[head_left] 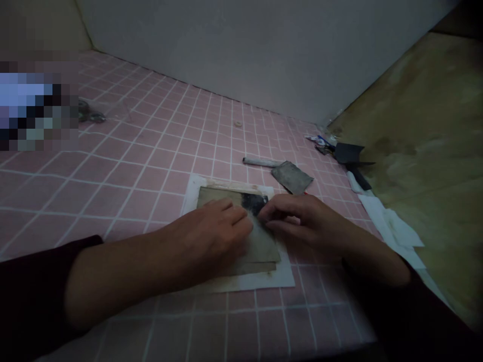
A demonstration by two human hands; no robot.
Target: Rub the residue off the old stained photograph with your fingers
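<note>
A worn brownish sheet (264,246) with a dark patch at its far corner lies on a white paper (241,281) on the pink tiled surface. My left hand (211,234) rests on the sheet with its fingers curled down against it. My right hand (302,218) is beside it, fingertips pinched together near a small white tuft (253,219) between the two hands. Whether the tuft is gripped I cannot tell. Both sleeves are dark.
A grey flat piece (292,177) and a grey stick-like tool (260,162) lie just beyond the paper. Dark scraps (349,153) and white papers (392,226) sit at the right edge by a brownish floor. A small ring (238,123) lies farther back. A white wall stands behind.
</note>
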